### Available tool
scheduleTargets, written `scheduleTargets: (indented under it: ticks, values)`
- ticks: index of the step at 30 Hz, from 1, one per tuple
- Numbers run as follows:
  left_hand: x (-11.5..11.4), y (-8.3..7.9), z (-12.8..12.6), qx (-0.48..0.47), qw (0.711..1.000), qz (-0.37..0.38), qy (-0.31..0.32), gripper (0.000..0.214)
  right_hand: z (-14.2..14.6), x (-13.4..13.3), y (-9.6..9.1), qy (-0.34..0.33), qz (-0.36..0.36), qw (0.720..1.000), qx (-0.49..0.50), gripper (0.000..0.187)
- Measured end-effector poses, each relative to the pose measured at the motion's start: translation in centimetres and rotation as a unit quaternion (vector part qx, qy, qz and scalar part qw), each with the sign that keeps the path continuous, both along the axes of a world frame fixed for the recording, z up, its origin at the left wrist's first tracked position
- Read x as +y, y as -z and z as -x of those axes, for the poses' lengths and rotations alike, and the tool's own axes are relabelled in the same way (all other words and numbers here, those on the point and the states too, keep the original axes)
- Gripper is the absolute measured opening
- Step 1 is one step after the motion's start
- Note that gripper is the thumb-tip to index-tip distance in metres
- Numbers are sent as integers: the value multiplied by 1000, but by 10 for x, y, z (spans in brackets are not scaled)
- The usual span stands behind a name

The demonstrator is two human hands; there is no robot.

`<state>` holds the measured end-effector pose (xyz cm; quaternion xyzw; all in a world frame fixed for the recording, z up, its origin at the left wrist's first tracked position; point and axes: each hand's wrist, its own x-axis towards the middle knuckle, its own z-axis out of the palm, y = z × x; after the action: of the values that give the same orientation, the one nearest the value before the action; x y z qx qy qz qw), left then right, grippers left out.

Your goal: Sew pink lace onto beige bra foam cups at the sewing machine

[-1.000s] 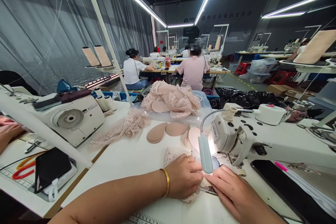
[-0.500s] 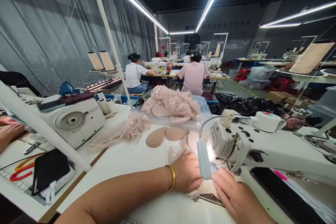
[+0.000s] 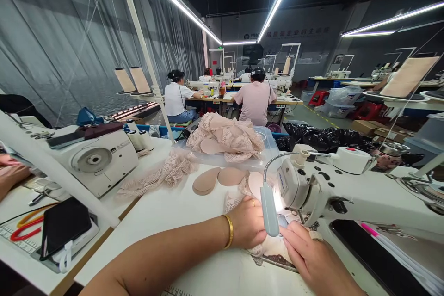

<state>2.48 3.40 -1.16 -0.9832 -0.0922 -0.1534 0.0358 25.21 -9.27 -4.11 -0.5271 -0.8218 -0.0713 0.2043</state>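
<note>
Beige lace fabric lies under the white sewing machine around its needle area. My left hand is on the fabric left of the needle, fingers bent and pressed onto it; a gold bracelet circles the wrist. From the right, my right hand closes its fingers together at the fabric's near side. A grey lamp on a bendable neck lights the spot and covers some fingertips and part of the cloth. Beige bra cups lie on the table beyond my left hand.
A clear plastic bin heaped with lace pieces stands at the table's far edge. More lace lies left. A black phone rests at right. Thread stands rise on both sides, and co-workers sit ahead.
My left hand has shifted very slightly to the right, toward the needle. The right hand stays nearly in place, and the view has moved a little.
</note>
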Motion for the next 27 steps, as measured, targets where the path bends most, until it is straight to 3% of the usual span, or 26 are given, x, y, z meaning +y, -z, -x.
scheduleTargets:
  ticks: [6, 10, 12, 14, 16, 18, 19, 20, 21, 22, 24, 27]
  values:
    - [-3, -16, -7, 23, 997, 58, -55, 19, 7, 0, -2, 26, 13, 998, 56, 37]
    - [-1, -16, -8, 41, 992, 84, -84, 12, 7, -1, -4, 28, 48, 985, 164, 34]
    - [1, -18, -4, 42, 991, 100, -81, 2, 12, -3, -6, 21, 65, 976, 205, 33]
    - [-2, -22, 8, 38, 990, 115, -79, 10, 24, -8, -10, 29, 74, 971, 224, 33]
    - [-19, -29, 25, 10, 986, 150, -67, 17, 45, -13, -15, 61, 120, 940, 312, 31]
    - [-49, -35, 45, -63, 962, 262, -40, 21, 69, -17, -24, 89, 194, 852, 478, 42]
    - [-68, -37, 55, -120, 927, 355, -25, 23, 82, -18, -28, 92, 220, 797, 555, 50]
    - [-87, -38, 63, -152, 866, 477, -17, 30, 93, -20, -32, 90, 232, 749, 614, 57]
    - [-105, -38, 70, -169, 779, 603, -26, 38, 103, -22, -34, 86, 230, 720, 649, 61]
    - [-122, -36, 75, -160, 743, 650, -31, 46, 111, -26, -35, 86, 220, 706, 668, 64]
    - [-145, -32, 80, -170, 628, 757, -62, 60, 124, -38, -32, 100, 196, 704, 675, 68]
    - [-153, -29, 77, -293, 472, 824, -115, 62, 136, -63, -15, 130, 176, 714, 666, 68]
